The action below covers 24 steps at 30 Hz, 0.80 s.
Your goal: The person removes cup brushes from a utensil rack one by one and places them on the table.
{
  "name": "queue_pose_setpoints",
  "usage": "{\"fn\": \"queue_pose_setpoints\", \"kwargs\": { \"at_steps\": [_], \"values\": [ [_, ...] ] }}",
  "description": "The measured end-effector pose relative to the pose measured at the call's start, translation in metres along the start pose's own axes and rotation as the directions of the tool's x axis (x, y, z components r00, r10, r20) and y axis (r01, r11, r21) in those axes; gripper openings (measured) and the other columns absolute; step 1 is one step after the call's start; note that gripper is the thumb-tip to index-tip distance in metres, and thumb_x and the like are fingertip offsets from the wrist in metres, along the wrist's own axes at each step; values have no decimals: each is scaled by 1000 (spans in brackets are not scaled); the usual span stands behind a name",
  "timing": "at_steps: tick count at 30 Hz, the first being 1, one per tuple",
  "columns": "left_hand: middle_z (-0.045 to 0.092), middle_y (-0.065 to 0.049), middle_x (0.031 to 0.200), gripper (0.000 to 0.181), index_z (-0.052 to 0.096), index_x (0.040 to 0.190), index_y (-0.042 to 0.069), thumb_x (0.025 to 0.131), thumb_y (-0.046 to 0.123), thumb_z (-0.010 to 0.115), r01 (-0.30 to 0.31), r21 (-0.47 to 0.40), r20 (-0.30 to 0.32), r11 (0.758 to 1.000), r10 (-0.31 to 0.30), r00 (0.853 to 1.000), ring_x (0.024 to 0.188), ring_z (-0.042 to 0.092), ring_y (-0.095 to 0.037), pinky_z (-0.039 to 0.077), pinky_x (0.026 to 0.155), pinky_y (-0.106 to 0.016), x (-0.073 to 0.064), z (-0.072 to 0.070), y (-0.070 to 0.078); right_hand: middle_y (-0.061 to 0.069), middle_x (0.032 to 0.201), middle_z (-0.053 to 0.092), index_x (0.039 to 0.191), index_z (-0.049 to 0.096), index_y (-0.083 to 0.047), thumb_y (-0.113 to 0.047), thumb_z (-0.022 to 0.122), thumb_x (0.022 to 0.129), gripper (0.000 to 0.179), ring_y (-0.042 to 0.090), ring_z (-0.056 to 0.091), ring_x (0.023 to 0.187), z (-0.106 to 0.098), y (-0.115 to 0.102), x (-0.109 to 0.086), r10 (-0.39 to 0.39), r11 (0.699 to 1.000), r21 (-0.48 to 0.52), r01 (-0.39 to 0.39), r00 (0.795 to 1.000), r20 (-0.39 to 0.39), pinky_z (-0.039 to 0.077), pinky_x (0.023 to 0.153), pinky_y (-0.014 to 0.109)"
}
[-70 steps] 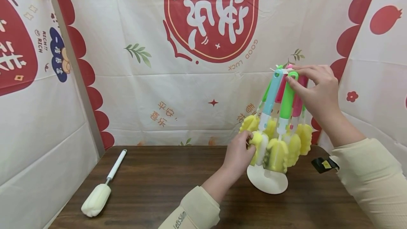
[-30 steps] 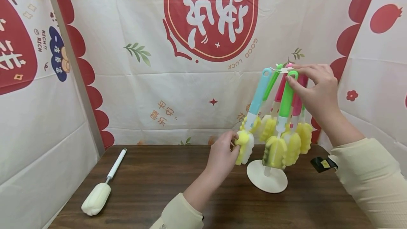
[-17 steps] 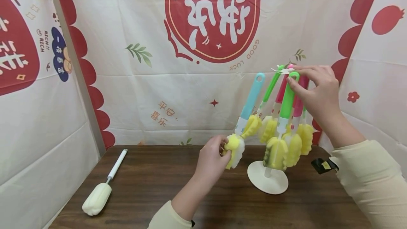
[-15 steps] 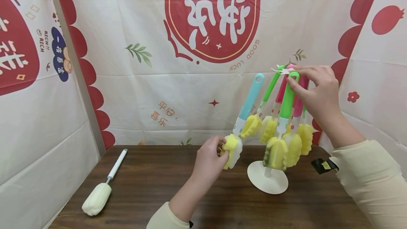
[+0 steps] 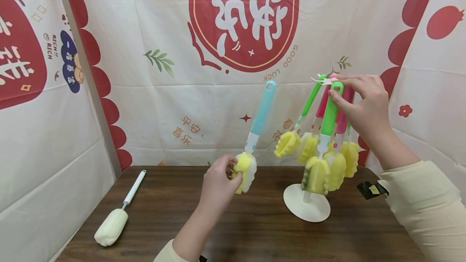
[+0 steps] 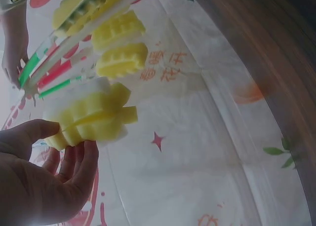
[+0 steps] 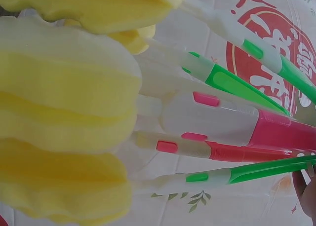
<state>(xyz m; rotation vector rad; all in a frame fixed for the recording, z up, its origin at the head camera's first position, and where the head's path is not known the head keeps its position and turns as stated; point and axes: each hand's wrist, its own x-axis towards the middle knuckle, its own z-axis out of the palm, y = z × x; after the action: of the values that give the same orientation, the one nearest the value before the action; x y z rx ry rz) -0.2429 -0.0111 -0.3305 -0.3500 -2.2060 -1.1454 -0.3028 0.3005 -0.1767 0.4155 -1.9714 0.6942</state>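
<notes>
My left hand (image 5: 220, 179) pinches the yellow-and-white sponge head (image 5: 246, 173) of a bottle brush between thumb and fingers. The brush's light blue handle (image 5: 262, 112) points up, apart from the stand. In the left wrist view, the thumb and fingertips of my left hand (image 6: 54, 171) press the end of the sponge (image 6: 94, 115). My right hand (image 5: 365, 102) grips the top of a brush stand, its thumb at the upper end of a green handle (image 5: 329, 112). Several brushes with green or pink handles (image 7: 281, 132) hang there, yellow sponges (image 5: 316, 176) downward, above the white round base (image 5: 302, 211).
A white-handled brush with a cream sponge head (image 5: 111, 228) lies on the left of the dark wooden table (image 5: 174, 205). Printed white cloth (image 5: 145, 104) walls the table at the back and both sides.
My left hand has drawn the blue-handled brush off the stand and moved it left, its handle swinging clear of the others. My right hand stays at the stand's top.
</notes>
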Motion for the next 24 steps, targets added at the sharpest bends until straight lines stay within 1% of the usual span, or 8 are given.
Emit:
{"fn": "queue_pose_setpoints", "kwargs": {
  "at_steps": [4,8,12,18,19,24],
  "values": [
    [63,-1,88,23,64,98,7,78,3,76,23,12,1,1000,-23,1000,74,61,-13,53,63,-23,-2,-9,-8,9,123,65,121,68,-4,-24,70,89,37,15,42,114,-1,-1,-1,0,1000,-1,0,1000,0,33,71,10],
    [62,-1,87,24,65,99,7,78,4,75,63,29,16,998,-63,998,74,61,-14,53,64,-27,-2,-19,-15,9,123,65,120,68,-4,-24,70,89,37,15,42,115,-1,-2,-2,0,1000,-5,0,1000,-1,32,72,10],
    [63,-1,87,23,65,99,8,78,4,74,112,40,34,993,-114,993,74,61,-15,53,65,-31,-5,-31,-22,9,123,65,121,68,-5,-24,70,89,37,15,42,115,-3,-5,-4,2,1000,-9,-2,1000,-3,32,72,11],
    [63,-2,89,23,65,101,9,79,5,73,209,53,60,976,-212,975,77,60,-18,53,66,-33,-8,-51,-28,9,123,65,121,68,-5,-24,71,89,38,14,41,114,-5,-10,-7,4,1000,-10,-4,1000,-5,33,72,11],
    [63,-2,90,24,65,101,9,79,5,73,228,56,65,972,-231,971,78,60,-18,53,66,-33,-9,-54,-29,9,123,65,121,68,-5,-24,71,89,37,14,41,114,-6,-10,-7,5,1000,-10,-5,1000,-5,33,72,11],
    [62,-3,91,25,65,103,7,79,5,72,268,82,75,960,-274,959,80,59,-21,52,65,-34,-11,-70,-36,8,123,65,122,68,-6,-24,71,89,37,14,41,114,-8,-14,-9,8,1000,-14,-8,1000,-8,33,72,11]
  ]
}}
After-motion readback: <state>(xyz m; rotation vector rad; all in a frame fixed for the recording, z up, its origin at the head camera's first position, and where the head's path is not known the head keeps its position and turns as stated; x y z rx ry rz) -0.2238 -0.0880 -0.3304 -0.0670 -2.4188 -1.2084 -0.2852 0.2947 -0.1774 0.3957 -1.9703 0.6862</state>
